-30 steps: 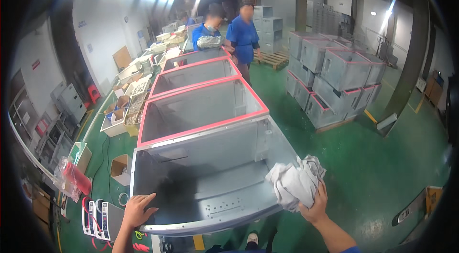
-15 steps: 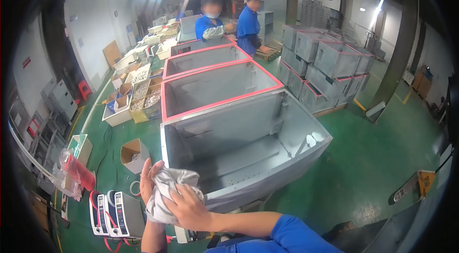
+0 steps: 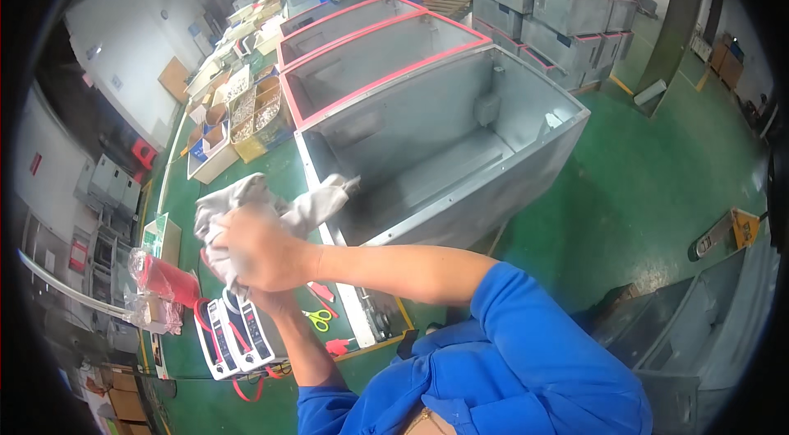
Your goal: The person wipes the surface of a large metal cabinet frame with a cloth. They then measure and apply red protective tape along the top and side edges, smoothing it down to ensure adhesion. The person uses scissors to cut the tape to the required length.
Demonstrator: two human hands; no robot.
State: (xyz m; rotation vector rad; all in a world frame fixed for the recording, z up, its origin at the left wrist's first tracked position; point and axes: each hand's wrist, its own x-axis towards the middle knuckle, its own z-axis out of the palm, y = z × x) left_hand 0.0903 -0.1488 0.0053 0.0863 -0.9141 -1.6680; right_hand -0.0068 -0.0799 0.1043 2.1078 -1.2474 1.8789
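Fingers of right hand (image 3: 265, 252) clamp grey cloth (image 3: 237, 193), metal box (image 3: 485, 192) at two o'clock; of left hand (image 3: 271, 298), one cannot tell.

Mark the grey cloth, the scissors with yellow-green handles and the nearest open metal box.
Grey cloth (image 3: 232, 194): head view, on its bunched upper part.
Scissors (image 3: 318, 319): head view, on the yellow-green handles.
Nearest open metal box (image 3: 415, 135): head view, on its far inner wall.
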